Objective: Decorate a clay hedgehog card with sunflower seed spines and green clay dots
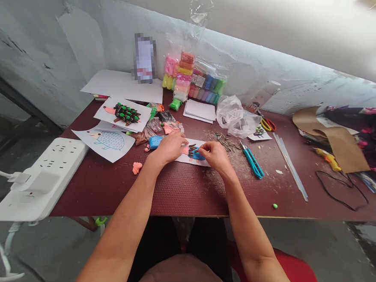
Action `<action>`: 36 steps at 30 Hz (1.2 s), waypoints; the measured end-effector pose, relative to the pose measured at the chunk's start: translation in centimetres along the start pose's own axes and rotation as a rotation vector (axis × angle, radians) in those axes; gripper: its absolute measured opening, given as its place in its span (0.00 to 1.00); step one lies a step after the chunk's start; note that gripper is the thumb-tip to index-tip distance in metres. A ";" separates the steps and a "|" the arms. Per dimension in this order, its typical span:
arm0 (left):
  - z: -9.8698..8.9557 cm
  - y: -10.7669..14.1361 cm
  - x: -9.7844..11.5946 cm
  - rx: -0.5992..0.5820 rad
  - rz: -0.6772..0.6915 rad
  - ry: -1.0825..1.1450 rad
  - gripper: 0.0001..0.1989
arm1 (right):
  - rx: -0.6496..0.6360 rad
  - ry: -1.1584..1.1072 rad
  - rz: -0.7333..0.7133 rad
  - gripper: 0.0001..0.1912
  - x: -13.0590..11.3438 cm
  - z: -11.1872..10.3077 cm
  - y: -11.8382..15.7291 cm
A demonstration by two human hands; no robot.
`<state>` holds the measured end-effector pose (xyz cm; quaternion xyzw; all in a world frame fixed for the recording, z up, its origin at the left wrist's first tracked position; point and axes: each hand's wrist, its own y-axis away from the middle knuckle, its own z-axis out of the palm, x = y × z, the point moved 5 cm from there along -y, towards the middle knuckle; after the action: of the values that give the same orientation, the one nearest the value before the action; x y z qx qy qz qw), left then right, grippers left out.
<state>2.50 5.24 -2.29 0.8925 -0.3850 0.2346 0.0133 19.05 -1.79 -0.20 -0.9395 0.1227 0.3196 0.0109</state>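
A small white card (pixel 184 158) lies on the table between my hands. On it is a hedgehog figure with a blue clay body (pixel 196 154), a pink clay head and several dark striped seeds stuck in the blue. My left hand (pixel 173 146) rests at the card's left end, fingers stretched over it by the pink head. At the body's right side, my right hand (pixel 215 155) has thumb and forefinger pinched together; what sits between them is too small to make out. Loose sunflower seeds (pixel 227 142) are heaped just beyond my right hand.
Nearby are a teal utility knife (pixel 252 162), clear glue sticks (pixel 291 168), red-yellow scissors (pixel 267 123) and a yellow glue gun (pixel 327 158). Bagged clay (pixel 208 86) stands at the back. Hedgehog pictures (pixel 107 141) and a white power strip (pixel 49 176) occupy the left.
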 end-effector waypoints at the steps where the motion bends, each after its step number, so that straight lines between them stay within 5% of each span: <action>1: 0.0 0.0 0.0 0.003 0.004 -0.002 0.17 | 0.000 0.014 0.005 0.08 0.0 0.1 0.0; 36: -0.1 -0.1 0.4 -0.014 -0.007 -0.045 0.16 | 0.057 0.013 0.118 0.13 -1.0 0.7 0.4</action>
<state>2.76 5.03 -1.99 0.8987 -0.3837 0.2119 0.0117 17.79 -1.84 -0.12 -0.9320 0.1869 0.3100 0.0178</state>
